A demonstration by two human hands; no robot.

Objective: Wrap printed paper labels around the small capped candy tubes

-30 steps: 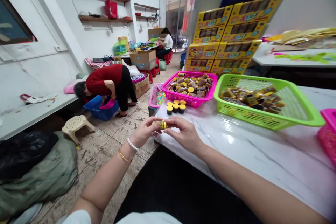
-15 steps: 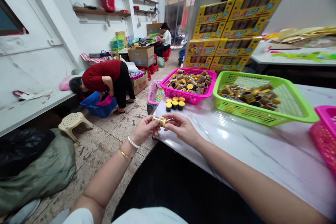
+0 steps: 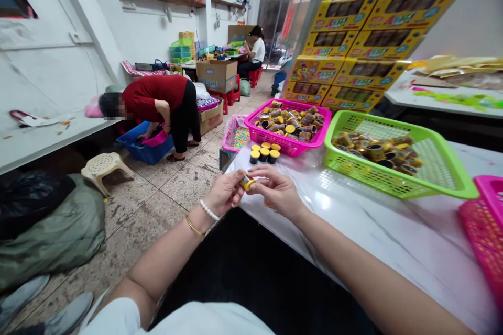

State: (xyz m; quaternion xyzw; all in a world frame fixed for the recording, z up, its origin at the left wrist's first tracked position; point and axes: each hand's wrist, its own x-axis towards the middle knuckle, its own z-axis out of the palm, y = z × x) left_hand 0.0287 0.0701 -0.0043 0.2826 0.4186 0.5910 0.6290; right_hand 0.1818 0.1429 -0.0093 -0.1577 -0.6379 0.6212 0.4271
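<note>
Both my hands meet over the near corner of the white marble table [image 3: 373, 230]. My left hand [image 3: 223, 192] and my right hand [image 3: 275, 191] pinch one small yellow-capped container [image 3: 247, 183] between their fingertips. Just beyond them several little black pots with yellow lids [image 3: 265, 153] stand in a cluster on the table. Behind those, a pink basket [image 3: 312, 141] holds many similar small containers. A green basket [image 3: 444, 180] to its right holds several more.
Yellow display boxes [image 3: 353, 57] are stacked behind the baskets. Another pink basket [image 3: 485, 220] sits at the right edge. On the floor a person in red [image 3: 157, 102] bends over a blue tub [image 3: 143, 152]; a white stool [image 3: 102, 165] and dark bags [image 3: 43, 220] lie left.
My hands have stayed together on the small container, turning it slightly. The camera view has shifted a little to the right and down. The person in red remains bent over.
</note>
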